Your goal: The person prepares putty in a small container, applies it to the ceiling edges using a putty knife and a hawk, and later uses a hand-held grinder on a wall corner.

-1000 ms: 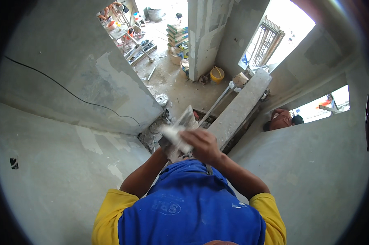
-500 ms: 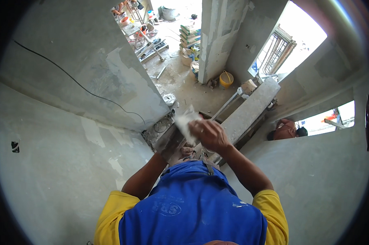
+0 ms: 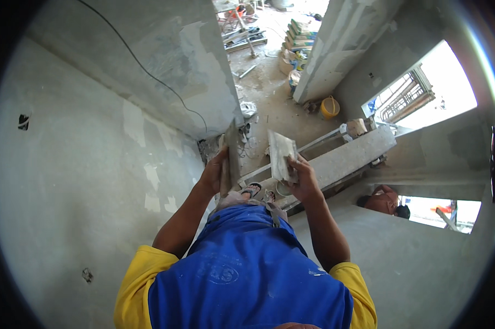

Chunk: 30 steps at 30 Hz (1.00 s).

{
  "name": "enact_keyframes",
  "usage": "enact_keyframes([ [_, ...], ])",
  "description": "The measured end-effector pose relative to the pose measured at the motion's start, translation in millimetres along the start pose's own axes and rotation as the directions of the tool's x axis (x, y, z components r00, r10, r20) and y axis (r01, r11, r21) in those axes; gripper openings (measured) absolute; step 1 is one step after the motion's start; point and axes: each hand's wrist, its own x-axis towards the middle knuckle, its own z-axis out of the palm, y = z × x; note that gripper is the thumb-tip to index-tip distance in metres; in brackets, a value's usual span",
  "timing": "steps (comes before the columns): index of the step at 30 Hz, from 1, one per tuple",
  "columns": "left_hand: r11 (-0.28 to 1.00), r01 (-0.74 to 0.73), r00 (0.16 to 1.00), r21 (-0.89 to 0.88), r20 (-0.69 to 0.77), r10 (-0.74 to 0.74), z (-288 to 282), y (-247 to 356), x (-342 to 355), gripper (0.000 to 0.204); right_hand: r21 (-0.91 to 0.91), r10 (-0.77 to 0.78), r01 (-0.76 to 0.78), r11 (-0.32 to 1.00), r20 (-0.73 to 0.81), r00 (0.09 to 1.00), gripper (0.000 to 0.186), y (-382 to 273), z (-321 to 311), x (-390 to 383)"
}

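Left hand (image 3: 215, 169) curled round a board (image 3: 232, 156) seen nearly edge-on, right hand (image 3: 305, 178) closed on a pale trowel (image 3: 282, 152), both tools apart beyond the blue shirt (image 3: 247, 263), plank (image 3: 350, 162) at right, yellow bucket (image 3: 329, 108) farther off.

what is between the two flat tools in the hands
In the head view, an open gap separates the grey tool in the left hand from the pale tool in the right hand; floor shows through it.
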Motion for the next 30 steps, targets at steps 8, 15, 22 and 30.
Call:
enact_keyframes([
  [8,0.935,-0.242,0.97,0.259,0.051,0.238,-9.1,-24.8,-20.1,0.043,-0.098,0.202,-0.201,0.975,0.001,0.979,0.027,43.9,-16.9,49.7],
  [15,0.978,-0.143,0.99,0.15,0.019,0.142,-31.5,-4.2,-10.4,0.044,-0.85,-0.645,0.357,0.387,0.027,0.764,0.029,27.8,35.2,29.6],
  [22,0.997,0.067,0.994,0.033,0.083,-0.07,-26.8,21.2,-11.9,0.036,-0.749,-0.392,0.584,-0.312,0.661,0.639,0.047,47.4,36.9,58.5],
  [30,0.998,0.063,0.998,-0.012,0.002,-0.063,-36.2,58.1,-12.9,0.038,-0.618,-0.424,0.73,-0.291,0.767,0.481,0.045,47.7,107.0,50.8],
])
